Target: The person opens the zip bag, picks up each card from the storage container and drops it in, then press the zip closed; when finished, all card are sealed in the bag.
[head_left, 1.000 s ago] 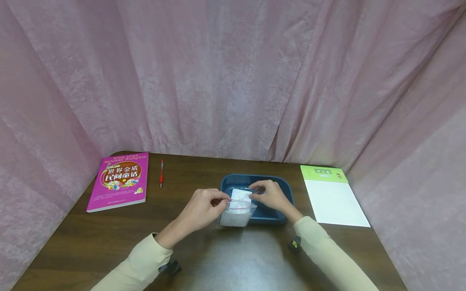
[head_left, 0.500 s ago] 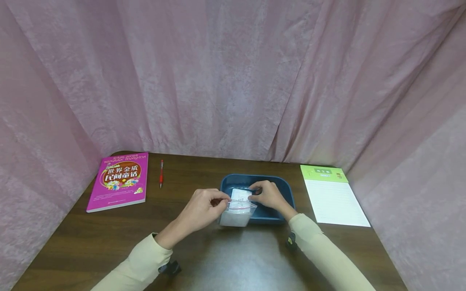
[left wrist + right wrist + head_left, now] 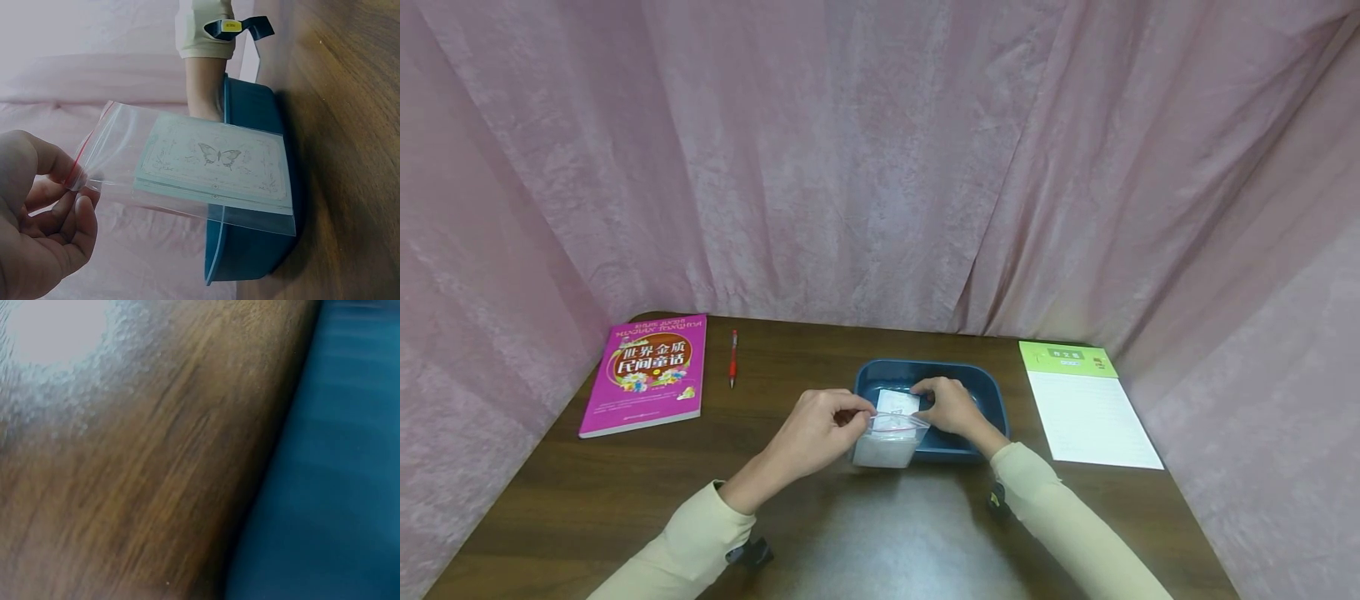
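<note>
Clear zip-seal plastic bag (image 3: pixel 889 440) holding a butterfly-printed card: left hand (image 3: pixel 815 433) pinches its corner; right hand (image 3: pixel 950 405) has been drawn closer, its fingers' state unclear.

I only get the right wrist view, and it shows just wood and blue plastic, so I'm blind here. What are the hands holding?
Observer: The left hand pinches one top corner of a clear zip bag, beside its red seal line.
Operator: Anything inside it?
Observer: Yes, a pale card with a butterfly print lies in the bag.
Operator: And my right hand?
Observer: The right hand is over the blue tray, its fingers at the bag's other top corner.
Operator: Anything else on the table?
Observer: A pink book and a red pen lie far left.
</note>
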Demonstrator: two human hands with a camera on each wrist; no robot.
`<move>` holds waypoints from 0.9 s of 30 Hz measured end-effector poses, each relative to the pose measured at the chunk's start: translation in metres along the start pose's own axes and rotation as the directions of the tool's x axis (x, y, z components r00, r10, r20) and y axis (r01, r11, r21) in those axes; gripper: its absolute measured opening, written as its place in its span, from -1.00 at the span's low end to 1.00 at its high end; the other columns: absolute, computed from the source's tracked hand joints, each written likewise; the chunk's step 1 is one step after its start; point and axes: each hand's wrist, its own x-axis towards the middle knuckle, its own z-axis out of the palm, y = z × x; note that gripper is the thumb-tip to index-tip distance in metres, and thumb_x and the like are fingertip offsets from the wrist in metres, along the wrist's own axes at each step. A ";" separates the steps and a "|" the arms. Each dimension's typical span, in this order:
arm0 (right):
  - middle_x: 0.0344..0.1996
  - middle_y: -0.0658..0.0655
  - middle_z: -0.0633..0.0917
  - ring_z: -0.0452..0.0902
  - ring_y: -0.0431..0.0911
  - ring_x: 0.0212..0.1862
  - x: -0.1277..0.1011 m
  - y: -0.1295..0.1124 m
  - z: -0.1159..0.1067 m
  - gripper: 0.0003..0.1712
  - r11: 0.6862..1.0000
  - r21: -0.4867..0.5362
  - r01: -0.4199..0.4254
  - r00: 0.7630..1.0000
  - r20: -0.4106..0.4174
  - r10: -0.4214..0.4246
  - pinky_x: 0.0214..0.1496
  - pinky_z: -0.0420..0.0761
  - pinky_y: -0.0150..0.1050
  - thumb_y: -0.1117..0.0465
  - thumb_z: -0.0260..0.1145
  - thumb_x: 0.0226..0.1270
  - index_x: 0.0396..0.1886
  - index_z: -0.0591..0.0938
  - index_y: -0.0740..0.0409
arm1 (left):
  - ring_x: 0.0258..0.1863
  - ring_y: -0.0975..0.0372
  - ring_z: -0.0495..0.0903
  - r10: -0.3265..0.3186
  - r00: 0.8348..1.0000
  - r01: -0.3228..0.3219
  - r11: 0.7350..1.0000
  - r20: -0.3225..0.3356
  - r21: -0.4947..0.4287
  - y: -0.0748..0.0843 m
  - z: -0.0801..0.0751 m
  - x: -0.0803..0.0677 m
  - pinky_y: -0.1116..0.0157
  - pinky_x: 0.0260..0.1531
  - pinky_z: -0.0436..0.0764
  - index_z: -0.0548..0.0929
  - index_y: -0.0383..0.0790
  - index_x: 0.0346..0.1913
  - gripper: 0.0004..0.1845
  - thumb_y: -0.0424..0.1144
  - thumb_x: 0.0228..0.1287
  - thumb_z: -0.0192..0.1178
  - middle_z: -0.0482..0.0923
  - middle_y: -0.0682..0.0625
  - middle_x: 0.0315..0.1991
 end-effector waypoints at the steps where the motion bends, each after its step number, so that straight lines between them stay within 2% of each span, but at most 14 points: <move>1: 0.05 0.15 0.75 0.66 0.05 0.02 0.000 0.000 0.000 -0.58 1.000 0.001 0.000 1.000 0.002 0.000 0.01 0.68 0.01 0.26 0.57 0.14 0.04 0.76 0.11 | -0.49 0.33 0.50 0.001 1.000 -0.001 1.000 -0.001 0.000 0.000 0.000 0.000 0.40 -0.54 0.55 0.82 -0.19 -0.17 -0.84 -0.36 0.34 0.23 0.68 0.11 -0.38; 6: 0.01 0.13 0.75 0.65 0.03 -0.01 0.000 0.001 0.001 -0.60 1.000 0.014 -0.002 1.000 -0.012 0.002 0.00 0.68 -0.02 0.27 0.59 0.12 0.01 0.77 0.10 | -0.48 0.33 0.50 0.005 1.000 -0.005 1.000 0.001 0.001 0.000 0.000 0.000 0.40 -0.53 0.55 0.82 -0.20 -0.17 -0.83 -0.36 0.35 0.23 0.67 0.11 -0.38; 11: -0.11 0.10 0.74 0.63 -0.05 -0.09 0.000 0.002 -0.001 -0.61 0.999 0.030 0.017 0.998 -0.054 -0.015 -0.06 0.67 -0.09 0.29 0.61 0.08 -0.04 0.77 0.11 | -0.48 0.32 0.51 -0.001 1.000 0.001 1.000 0.010 -0.007 0.001 0.000 0.000 0.39 -0.53 0.56 0.82 -0.20 -0.15 -0.83 -0.35 0.36 0.23 0.68 0.10 -0.37; 17: -0.22 0.07 0.76 0.69 -0.07 -0.18 -0.001 -0.004 -0.009 -0.66 0.989 0.146 -0.020 0.996 -0.083 0.033 -0.12 0.70 -0.13 0.36 0.60 0.05 -0.13 0.78 0.11 | -0.47 0.31 0.51 -0.016 1.000 0.016 1.000 0.021 -0.007 0.002 0.000 0.000 0.39 -0.52 0.57 0.82 -0.23 -0.14 -0.83 -0.34 0.37 0.23 0.68 0.10 -0.37; 24: -0.13 0.09 0.78 0.74 -0.06 -0.18 -0.006 -0.010 -0.021 -0.66 0.966 0.255 -0.047 0.996 -0.067 0.066 -0.16 0.73 -0.14 0.38 0.56 0.11 -0.09 0.77 0.12 | -0.49 0.32 0.51 -0.018 1.000 0.018 1.000 0.014 0.007 0.002 0.001 0.001 0.39 -0.53 0.56 0.82 -0.19 -0.16 -0.83 -0.35 0.36 0.23 0.69 0.11 -0.36; 27: -0.17 0.08 0.78 0.74 -0.07 -0.18 -0.009 -0.013 -0.025 -0.67 0.956 0.288 -0.052 0.996 -0.060 0.072 -0.14 0.73 -0.13 0.36 0.56 0.13 -0.07 0.77 0.13 | -0.49 0.33 0.51 -0.012 1.000 0.012 1.000 0.009 0.008 0.001 0.002 0.001 0.39 -0.53 0.57 0.83 -0.19 -0.17 -0.84 -0.35 0.36 0.23 0.69 0.11 -0.36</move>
